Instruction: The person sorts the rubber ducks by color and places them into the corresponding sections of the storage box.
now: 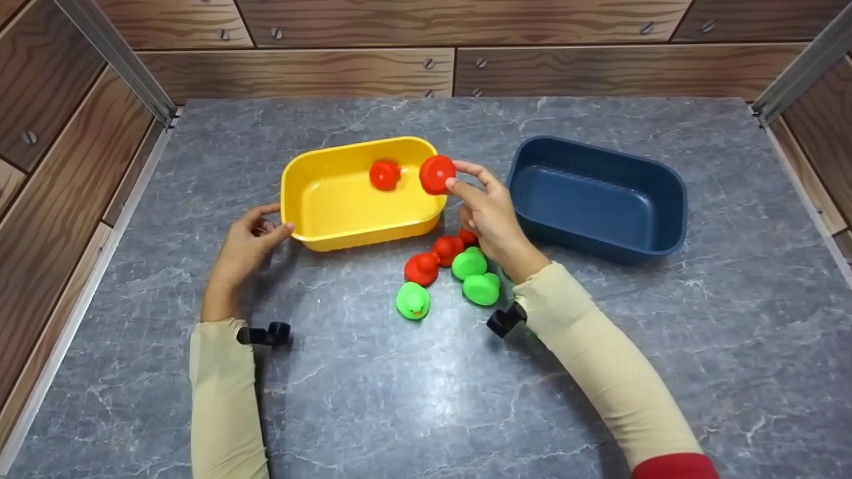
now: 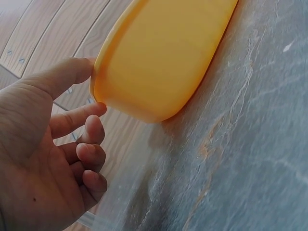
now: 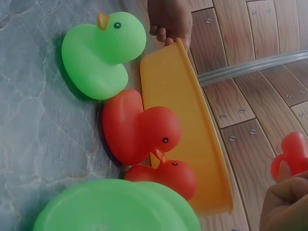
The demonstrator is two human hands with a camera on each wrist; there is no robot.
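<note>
The left hand (image 1: 247, 247) is at the left end of a yellow tub (image 1: 363, 236), pinching its rim with thumb and index finger; the left wrist view shows the other fingers curled. Over the tub's right end, the right hand (image 1: 489, 213) pinches a red rubber duck (image 1: 437, 174) between thumb and fingers, its round base facing up. Another red duck (image 1: 384, 175) lies inside the tub. In front of it sit more red ducks (image 1: 421, 269), one partly hidden by the right hand, and green ducks (image 1: 413, 301), two of them (image 1: 481, 289) tipped over.
A dark blue tub (image 1: 599, 243) stands right of the right hand, with its inside bare. Wood-patterned panels (image 1: 299, 73) border the grey marbled table (image 1: 373, 399) at the back and sides. Both wrists wear small black cameras (image 1: 266, 334).
</note>
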